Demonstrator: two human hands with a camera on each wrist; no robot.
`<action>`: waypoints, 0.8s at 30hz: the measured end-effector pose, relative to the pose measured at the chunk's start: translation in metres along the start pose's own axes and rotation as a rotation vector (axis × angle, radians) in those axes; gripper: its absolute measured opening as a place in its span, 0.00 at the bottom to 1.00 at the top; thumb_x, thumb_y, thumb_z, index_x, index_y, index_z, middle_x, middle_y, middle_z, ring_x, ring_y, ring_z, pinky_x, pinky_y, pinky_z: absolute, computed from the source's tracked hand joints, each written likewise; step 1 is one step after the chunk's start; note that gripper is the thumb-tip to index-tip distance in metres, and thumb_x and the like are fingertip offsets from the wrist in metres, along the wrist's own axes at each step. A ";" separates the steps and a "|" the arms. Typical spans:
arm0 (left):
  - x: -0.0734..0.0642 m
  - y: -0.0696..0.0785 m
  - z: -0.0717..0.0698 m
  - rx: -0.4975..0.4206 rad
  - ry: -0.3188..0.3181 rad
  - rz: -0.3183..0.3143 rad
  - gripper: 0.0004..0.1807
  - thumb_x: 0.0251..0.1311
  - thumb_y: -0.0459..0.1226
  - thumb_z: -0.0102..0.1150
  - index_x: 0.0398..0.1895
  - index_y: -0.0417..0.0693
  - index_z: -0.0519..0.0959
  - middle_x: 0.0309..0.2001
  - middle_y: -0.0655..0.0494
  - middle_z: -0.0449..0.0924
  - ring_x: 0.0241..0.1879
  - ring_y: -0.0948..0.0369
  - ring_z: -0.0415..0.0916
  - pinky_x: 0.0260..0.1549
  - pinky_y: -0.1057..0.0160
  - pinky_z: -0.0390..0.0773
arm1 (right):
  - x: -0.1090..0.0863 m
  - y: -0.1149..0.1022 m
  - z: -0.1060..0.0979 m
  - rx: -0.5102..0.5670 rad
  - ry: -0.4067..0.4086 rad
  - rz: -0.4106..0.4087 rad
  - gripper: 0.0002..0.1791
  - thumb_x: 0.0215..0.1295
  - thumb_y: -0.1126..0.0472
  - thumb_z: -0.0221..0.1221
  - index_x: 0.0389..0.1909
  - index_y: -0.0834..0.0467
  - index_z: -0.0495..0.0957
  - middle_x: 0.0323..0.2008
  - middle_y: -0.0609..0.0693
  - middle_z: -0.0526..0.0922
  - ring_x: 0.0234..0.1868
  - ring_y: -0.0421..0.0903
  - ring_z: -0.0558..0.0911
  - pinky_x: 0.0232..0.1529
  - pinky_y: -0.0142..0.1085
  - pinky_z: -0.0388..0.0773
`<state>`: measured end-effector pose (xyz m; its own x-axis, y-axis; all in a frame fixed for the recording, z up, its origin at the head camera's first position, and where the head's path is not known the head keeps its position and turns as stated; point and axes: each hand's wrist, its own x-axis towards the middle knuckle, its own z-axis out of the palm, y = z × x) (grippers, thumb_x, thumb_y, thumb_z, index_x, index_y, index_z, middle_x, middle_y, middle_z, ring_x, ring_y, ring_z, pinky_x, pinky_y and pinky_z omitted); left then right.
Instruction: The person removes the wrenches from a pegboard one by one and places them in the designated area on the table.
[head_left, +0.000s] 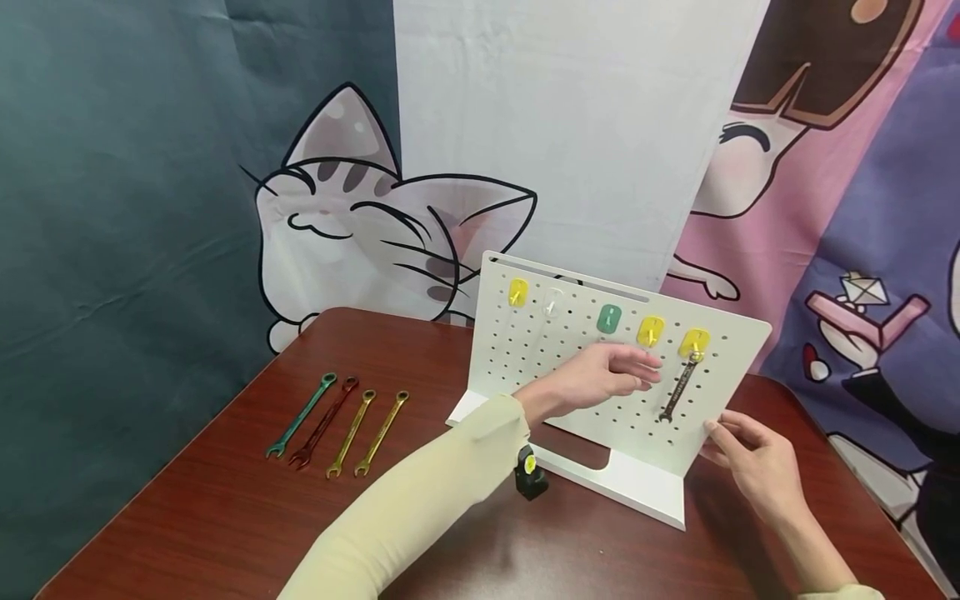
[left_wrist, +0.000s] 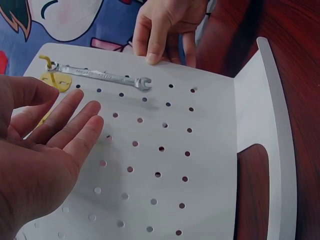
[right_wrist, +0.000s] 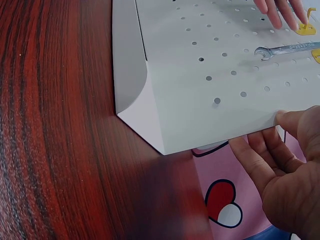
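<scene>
A white pegboard (head_left: 555,350) stands tilted on its base, with a silver combination wrench (head_left: 679,387) hanging by its ring end from the rightmost yellow hook (head_left: 695,342). My left hand (head_left: 600,373) is in front of the board, left of that wrench, its fingers extended and holding nothing. In the left wrist view the left hand (left_wrist: 45,145) shows its palm, fingertips below the hook. At the board's right edge my right hand (head_left: 757,462) pinches the panel, thumb on the front face. The right wrist view shows its other fingers (right_wrist: 257,162) curled behind the edge.
Left of the board, a green wrench (head_left: 302,417), a red wrench (head_left: 324,422) and two gold wrenches (head_left: 351,435) lie side by side on the brown table (head_left: 247,517). More hooks, yellow, clear and green (head_left: 609,318), line the board's upper part. A printed curtain (head_left: 585,125) hangs behind.
</scene>
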<state>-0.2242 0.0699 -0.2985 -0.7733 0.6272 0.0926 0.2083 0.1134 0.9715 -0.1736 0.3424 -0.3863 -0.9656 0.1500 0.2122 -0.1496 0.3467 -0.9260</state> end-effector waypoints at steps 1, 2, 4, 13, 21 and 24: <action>0.001 0.000 0.001 0.001 -0.001 0.004 0.21 0.76 0.26 0.53 0.70 0.41 0.77 0.63 0.44 0.85 0.60 0.60 0.85 0.60 0.70 0.81 | 0.000 0.000 0.000 -0.012 0.001 0.000 0.07 0.74 0.60 0.66 0.48 0.57 0.86 0.32 0.29 0.86 0.29 0.35 0.91 0.33 0.27 0.87; 0.003 0.001 0.002 0.001 -0.003 0.007 0.21 0.76 0.26 0.53 0.70 0.41 0.77 0.63 0.44 0.85 0.61 0.60 0.84 0.60 0.71 0.81 | 0.000 -0.001 0.000 -0.020 0.002 0.000 0.09 0.74 0.59 0.66 0.49 0.59 0.86 0.32 0.29 0.86 0.29 0.35 0.91 0.34 0.27 0.87; 0.006 0.002 0.005 0.001 -0.006 0.014 0.22 0.76 0.27 0.54 0.70 0.40 0.77 0.64 0.43 0.84 0.61 0.59 0.84 0.60 0.71 0.81 | 0.000 -0.001 0.001 -0.040 0.004 -0.005 0.11 0.75 0.59 0.65 0.50 0.62 0.85 0.32 0.28 0.86 0.30 0.34 0.91 0.34 0.27 0.87; 0.016 0.002 0.012 0.039 0.031 -0.004 0.21 0.75 0.28 0.57 0.68 0.44 0.79 0.61 0.49 0.87 0.58 0.64 0.85 0.58 0.72 0.81 | 0.000 0.002 -0.001 0.045 -0.004 0.016 0.05 0.73 0.63 0.66 0.46 0.51 0.87 0.31 0.31 0.87 0.29 0.34 0.90 0.33 0.27 0.87; 0.021 0.004 0.017 0.069 0.022 -0.013 0.20 0.76 0.30 0.58 0.68 0.47 0.80 0.61 0.51 0.87 0.58 0.65 0.85 0.59 0.71 0.80 | 0.000 0.002 0.000 0.017 0.003 0.004 0.06 0.73 0.62 0.66 0.47 0.57 0.87 0.31 0.30 0.87 0.29 0.34 0.90 0.33 0.27 0.87; 0.023 0.005 0.018 0.071 0.006 -0.012 0.21 0.76 0.30 0.57 0.69 0.46 0.79 0.62 0.49 0.86 0.60 0.63 0.84 0.60 0.71 0.80 | 0.000 0.001 0.000 0.001 0.005 -0.007 0.08 0.74 0.60 0.66 0.48 0.58 0.86 0.32 0.29 0.87 0.29 0.34 0.90 0.33 0.27 0.87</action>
<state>-0.2302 0.0987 -0.2959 -0.7797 0.6207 0.0824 0.2405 0.1754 0.9547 -0.1742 0.3427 -0.3872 -0.9634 0.1525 0.2203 -0.1565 0.3469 -0.9248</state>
